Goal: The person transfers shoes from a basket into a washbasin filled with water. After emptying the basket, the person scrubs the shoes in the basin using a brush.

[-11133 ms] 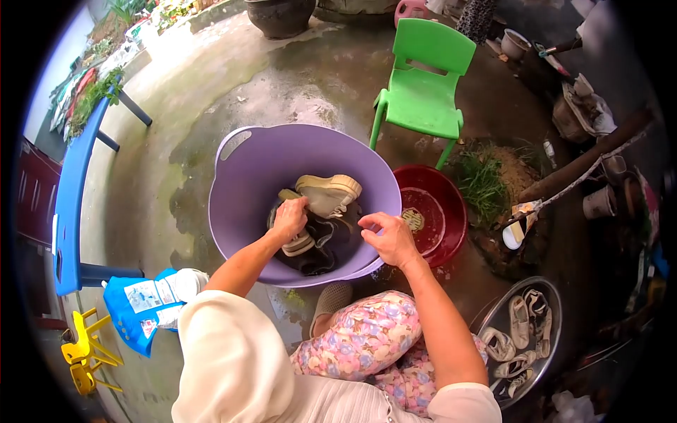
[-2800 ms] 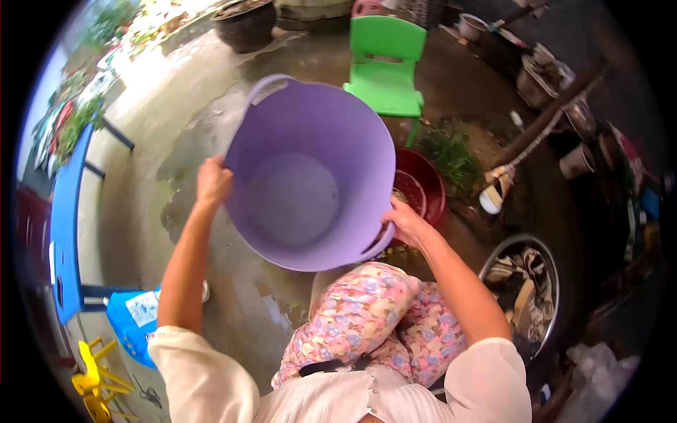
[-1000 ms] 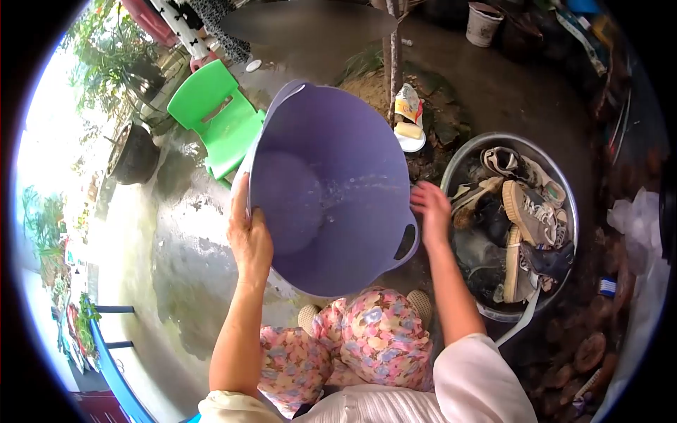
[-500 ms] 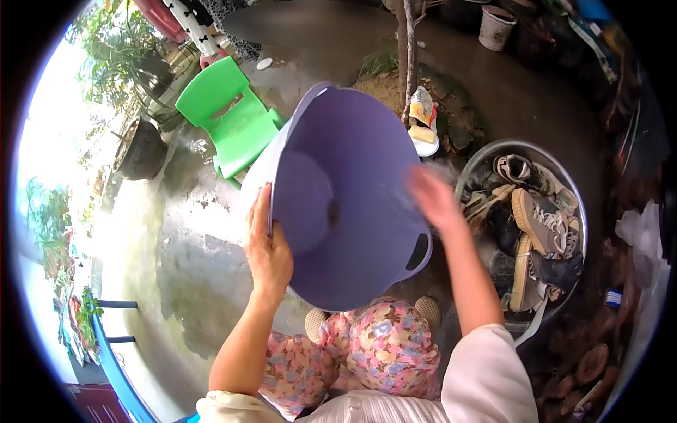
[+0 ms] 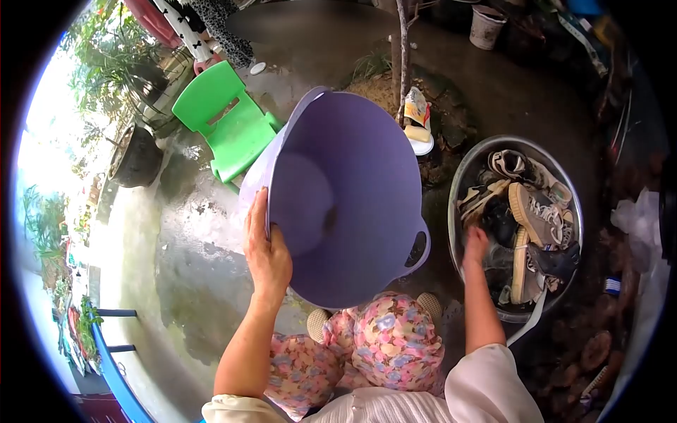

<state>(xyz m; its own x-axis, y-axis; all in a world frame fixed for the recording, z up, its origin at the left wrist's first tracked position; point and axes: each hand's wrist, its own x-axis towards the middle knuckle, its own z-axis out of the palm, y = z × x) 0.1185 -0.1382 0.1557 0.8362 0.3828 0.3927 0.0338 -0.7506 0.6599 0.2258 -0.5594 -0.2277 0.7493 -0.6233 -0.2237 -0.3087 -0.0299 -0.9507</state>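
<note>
A large purple tub is tipped with its mouth toward me, a small dark patch inside. My left hand grips its left rim, thumb inside and fingers along the outer wall. To the right, a round metal basin holds several shoes, among them a grey lace-up sneaker with a pale sole. My right hand is at the basin's left side, just inside the rim and beside a black shoe. Its fingertips are partly hidden, so whether it holds anything is unclear.
A green plastic chair stands on the wet floor behind the tub. A thin tree trunk rises beyond, with a white dish holding a yellowish block at its foot. A white bucket stands at the far right.
My right hand has moved right and down, from the tub's right rim to the basin. The left hand keeps its grip on the tub, which has barely shifted.
</note>
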